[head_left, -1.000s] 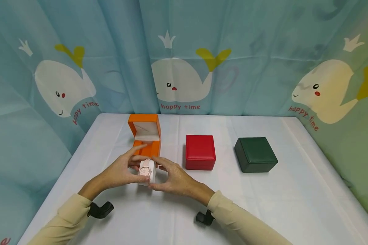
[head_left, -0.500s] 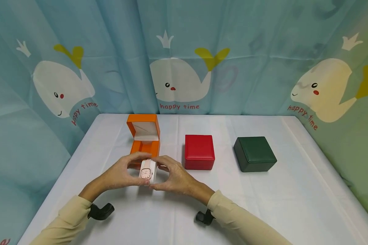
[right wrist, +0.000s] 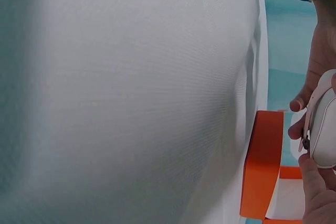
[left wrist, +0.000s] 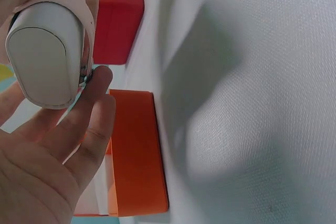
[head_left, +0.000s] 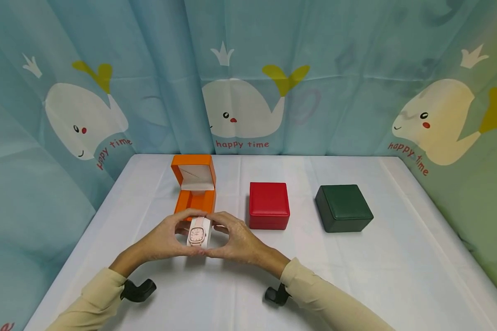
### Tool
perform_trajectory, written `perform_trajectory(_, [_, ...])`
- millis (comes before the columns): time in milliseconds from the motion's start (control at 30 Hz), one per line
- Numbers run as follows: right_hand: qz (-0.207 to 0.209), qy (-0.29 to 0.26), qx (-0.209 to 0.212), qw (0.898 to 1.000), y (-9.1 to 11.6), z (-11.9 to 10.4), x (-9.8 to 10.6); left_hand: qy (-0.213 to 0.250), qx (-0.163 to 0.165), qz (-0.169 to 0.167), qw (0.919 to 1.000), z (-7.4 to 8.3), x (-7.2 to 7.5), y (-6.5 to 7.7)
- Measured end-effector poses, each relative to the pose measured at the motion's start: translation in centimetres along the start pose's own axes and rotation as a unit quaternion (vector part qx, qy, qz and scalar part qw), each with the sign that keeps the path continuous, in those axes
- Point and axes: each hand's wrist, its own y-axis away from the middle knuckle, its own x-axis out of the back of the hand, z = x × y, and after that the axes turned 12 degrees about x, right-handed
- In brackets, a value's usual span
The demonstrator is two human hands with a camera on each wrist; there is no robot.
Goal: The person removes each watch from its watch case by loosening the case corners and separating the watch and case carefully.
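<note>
A pale pink wristwatch is strapped round a white watch cushion, its face turned toward me in the head view. My left hand grips the left side, index fingertip at the top and thumb at the lower edge. From the right, my right hand pinches the cushion between thumb and fingers. The two thumbs nearly meet below the dial. Just beyond the hands stands an orange watch box, lid raised, its front partly hidden by the fingers. The strap's clasp shows underneath in the left wrist view.
A closed red box stands right of the orange one, and a closed dark green box farther right. All rest on a white-covered table. A blue whale-print curtain hangs behind and at the sides.
My left index finger has come down from over the orange box onto the watch's top edge. The left thumb has slid lower, leaving more of the dial showing. The right hand stays nearly still.
</note>
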Motion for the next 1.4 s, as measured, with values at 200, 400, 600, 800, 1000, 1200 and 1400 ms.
perform_trajectory(200, [-0.005,0.000,-0.008,1.000,0.1,0.0,0.0,-0.002,-0.001,-0.012,0.9999,0.1,0.0,0.1])
perform_trajectory(400, [-0.005,-0.004,-0.005,1.000,0.2,0.4,0.0,-0.001,-0.006,-0.025,0.9997,-0.1,0.2,0.1])
perform_trajectory(600, [-0.004,-0.005,0.001,1.000,0.2,0.3,0.1,0.058,-0.001,-0.050,0.9971,-0.3,0.2,0.1])
perform_trajectory(800, [0.000,0.001,0.009,1.000,0.5,0.4,0.1,0.152,0.051,-0.083,0.9836,-0.2,-0.2,0.3])
perform_trajectory(1000, [0.002,0.002,0.014,1.000,0.7,0.6,0.0,0.175,0.098,-0.074,0.9768,-0.1,-0.6,0.5])
perform_trajectory(1200, [0.006,0.015,0.010,1.000,0.7,0.6,0.1,0.179,0.100,-0.052,0.9774,0.0,-0.8,0.4])
perform_trajectory(1400, [0.010,0.033,0.016,0.999,0.7,0.6,0.1,0.199,0.095,-0.043,0.9745,-0.2,-1.0,0.3])
